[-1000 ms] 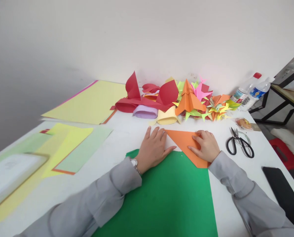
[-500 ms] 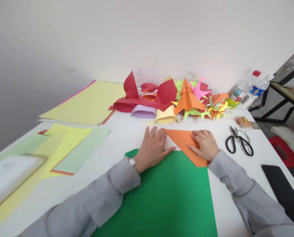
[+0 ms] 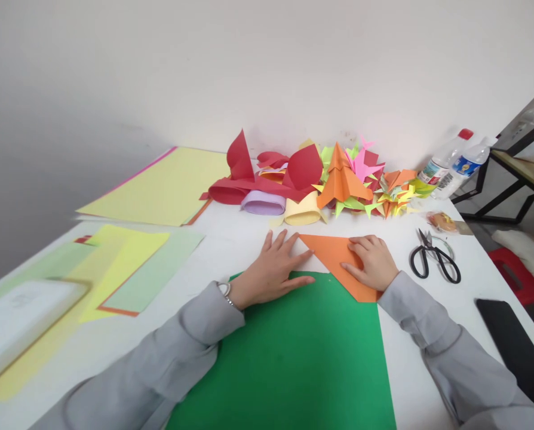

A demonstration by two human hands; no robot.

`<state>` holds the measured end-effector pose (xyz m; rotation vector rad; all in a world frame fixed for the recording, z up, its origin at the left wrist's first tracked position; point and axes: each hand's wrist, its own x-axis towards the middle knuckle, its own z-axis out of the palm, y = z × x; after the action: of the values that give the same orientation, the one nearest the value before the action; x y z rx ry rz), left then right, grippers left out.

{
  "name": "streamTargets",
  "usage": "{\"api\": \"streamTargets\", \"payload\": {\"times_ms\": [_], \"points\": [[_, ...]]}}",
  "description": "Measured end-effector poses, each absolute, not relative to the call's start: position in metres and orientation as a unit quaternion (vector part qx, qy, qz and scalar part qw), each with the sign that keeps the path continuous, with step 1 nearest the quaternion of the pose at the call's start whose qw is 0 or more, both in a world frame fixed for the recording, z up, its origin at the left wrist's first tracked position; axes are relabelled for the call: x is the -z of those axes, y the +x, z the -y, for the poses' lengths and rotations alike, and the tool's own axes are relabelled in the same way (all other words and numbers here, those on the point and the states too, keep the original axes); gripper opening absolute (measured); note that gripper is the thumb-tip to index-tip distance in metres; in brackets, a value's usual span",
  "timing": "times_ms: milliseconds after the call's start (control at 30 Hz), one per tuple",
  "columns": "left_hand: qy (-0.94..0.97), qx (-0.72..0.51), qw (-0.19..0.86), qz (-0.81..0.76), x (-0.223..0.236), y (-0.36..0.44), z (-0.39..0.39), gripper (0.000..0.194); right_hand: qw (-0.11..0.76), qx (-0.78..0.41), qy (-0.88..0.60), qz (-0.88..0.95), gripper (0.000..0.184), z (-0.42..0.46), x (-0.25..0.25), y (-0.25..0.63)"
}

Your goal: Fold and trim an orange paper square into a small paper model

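A folded sheet of orange paper (image 3: pixel 331 258) lies partly over a large green sheet (image 3: pixel 294 352), its slanted edge facing left. My right hand (image 3: pixel 374 263) rests on the orange paper's right part, thumb apart from the fingers, pressing it down without gripping. Spread out flat, my left hand (image 3: pixel 273 269) lies to the left of the slanted edge. Its index fingertip reaches that edge, and its thumb stretches over the top of the green sheet. A bracelet or watch circles my left wrist.
Folded paper crowns (image 3: pixel 267 188) and an orange paper plane (image 3: pixel 340 179) stand along the wall. Black-handled scissors (image 3: pixel 432 257) lie on a tape roll at right, near a black slab (image 3: pixel 511 346). Bottles (image 3: pixel 462 164) stand behind. Yellow sheets (image 3: pixel 159 185) and a white box (image 3: pixel 25 316) are at left.
My left hand has shifted slightly left and turned, its fingers more widely spread. The right hand and the orange paper stay in place.
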<state>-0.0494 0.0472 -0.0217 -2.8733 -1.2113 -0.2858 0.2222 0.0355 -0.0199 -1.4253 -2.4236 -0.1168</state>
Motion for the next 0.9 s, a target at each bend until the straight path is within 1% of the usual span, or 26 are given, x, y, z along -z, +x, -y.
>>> {"api": "streamTargets", "payload": {"times_ms": [133,300,367,533,700,900], "points": [[-0.922,0.094,0.011,0.375,0.021,-0.051,-0.047,0.067,0.167,0.045,-0.497,0.85,0.041,-0.036,0.02,0.222],[-0.918,0.108,0.03,0.38,0.022,-0.042,-0.039,0.061,0.169,0.046,-0.494,0.851,0.04,-0.036,0.021,0.223],[-0.919,0.114,0.032,0.376,0.024,-0.038,-0.036,0.061,0.17,0.048,-0.493,0.852,0.04,-0.036,0.021,0.223],[-0.924,0.119,0.019,0.362,0.026,-0.034,-0.029,0.063,0.169,0.054,-0.491,0.853,0.038,-0.037,0.022,0.223],[-0.931,0.13,0.008,0.342,0.023,-0.028,-0.02,0.061,0.159,0.049,-0.496,0.852,0.04,-0.037,0.021,0.223],[-0.953,0.12,-0.024,0.276,0.017,-0.01,0.006,0.063,0.158,0.039,-0.496,0.853,0.04,-0.037,0.021,0.223]]}}
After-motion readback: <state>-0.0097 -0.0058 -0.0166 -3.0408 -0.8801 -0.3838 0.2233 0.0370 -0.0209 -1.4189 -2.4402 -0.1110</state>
